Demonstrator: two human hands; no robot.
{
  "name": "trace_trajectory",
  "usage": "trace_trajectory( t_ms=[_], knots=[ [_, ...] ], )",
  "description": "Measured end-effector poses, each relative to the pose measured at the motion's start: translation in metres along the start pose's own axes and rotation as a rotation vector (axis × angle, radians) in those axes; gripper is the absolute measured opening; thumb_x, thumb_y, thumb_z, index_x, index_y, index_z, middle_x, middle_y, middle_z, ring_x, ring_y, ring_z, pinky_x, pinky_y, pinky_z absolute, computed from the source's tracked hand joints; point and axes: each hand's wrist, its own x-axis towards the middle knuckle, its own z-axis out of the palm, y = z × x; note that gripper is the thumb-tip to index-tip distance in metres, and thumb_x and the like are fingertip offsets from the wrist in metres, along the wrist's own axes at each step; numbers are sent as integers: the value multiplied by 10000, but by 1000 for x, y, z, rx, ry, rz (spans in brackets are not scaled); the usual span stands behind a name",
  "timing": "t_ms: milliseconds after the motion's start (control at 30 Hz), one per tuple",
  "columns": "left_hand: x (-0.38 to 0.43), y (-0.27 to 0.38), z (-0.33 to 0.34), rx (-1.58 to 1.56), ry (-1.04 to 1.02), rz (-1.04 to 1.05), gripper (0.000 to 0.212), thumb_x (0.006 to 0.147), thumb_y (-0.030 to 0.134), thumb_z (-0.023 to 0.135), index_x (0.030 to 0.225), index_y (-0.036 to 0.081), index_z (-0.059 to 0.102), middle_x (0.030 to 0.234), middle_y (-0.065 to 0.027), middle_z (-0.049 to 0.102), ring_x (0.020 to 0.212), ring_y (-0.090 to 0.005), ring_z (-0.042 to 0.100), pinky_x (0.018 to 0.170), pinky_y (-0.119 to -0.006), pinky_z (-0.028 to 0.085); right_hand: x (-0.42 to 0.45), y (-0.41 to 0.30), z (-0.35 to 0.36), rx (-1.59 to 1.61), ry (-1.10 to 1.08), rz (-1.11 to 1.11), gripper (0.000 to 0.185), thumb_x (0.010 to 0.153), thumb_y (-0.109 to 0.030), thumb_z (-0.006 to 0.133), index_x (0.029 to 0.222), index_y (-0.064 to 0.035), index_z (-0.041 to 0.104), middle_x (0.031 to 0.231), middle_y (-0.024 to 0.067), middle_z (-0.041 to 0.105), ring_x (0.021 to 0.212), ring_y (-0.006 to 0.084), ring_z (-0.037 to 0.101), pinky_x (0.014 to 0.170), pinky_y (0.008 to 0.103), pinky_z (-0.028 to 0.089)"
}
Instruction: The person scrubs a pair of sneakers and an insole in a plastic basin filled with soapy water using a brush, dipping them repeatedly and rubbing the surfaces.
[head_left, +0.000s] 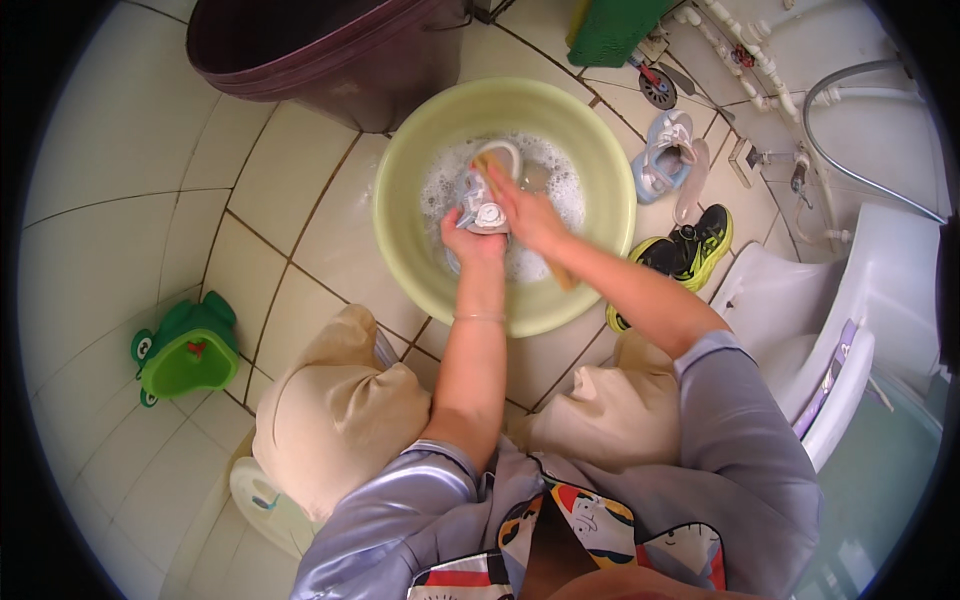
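A pale yellow-green plastic basin (390, 247) stands on the tiled floor, holding water with suds (559, 195). Over the suds my left hand (476, 241) grips a light grey-blue and white sneaker (474, 191) by its heel end. The shoe's toe points away from me. My right hand (531, 216) is closed around a wooden brush (561, 274), slightly blurred. Its far end touches the shoe near the toe; the handle sticks out below my palm. Bristles are hidden under the hand and brush back.
A matching sneaker (664, 161) and an insole (693, 180) lie right of the basin, near black-and-yellow shoes (679, 251). A large maroon bucket (405, 64) stands behind. Pipes (765, 60) run along the right wall, above a white ceramic fixture (772, 300). A green frog-shaped potty (187, 352) is at left.
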Motion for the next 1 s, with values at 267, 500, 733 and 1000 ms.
trace_trajectory(
  t_ms=[267,500,733,1000],
  knots=[
    [-5,-19,9,-134,4,-11,514,854,222,316,1281,-50,405,1283,-198,475,1175,-342,477,1026,-454,372,15,3,-21,-71,15,177,459,943,-269,427,1392,-315,346,824,219,636,726,423,601,676,484,473],
    [-6,-12,-13,114,4,-9,431,893,275,350,1208,24,503,1186,-133,561,1120,-281,528,951,-399,428,-20,-15,-32,-67,-228,-123,453,930,-324,433,1377,-314,363,844,195,650,709,410,615,650,487,498],
    [-5,-38,-1,201,-31,9,450,949,302,340,1260,-5,448,1237,-147,532,1128,-273,525,976,-410,411,37,-10,-76,-378,-106,172,435,935,-295,396,1362,-334,322,895,192,652,791,359,645,673,463,517],
    [-14,-16,-7,180,19,12,459,969,390,297,1217,56,491,1220,-126,548,1101,-274,540,967,-419,427,2,-30,-48,-295,-326,-63,408,941,-305,381,1348,-328,397,1196,211,553,892,342,631,769,426,511]
  ],
)
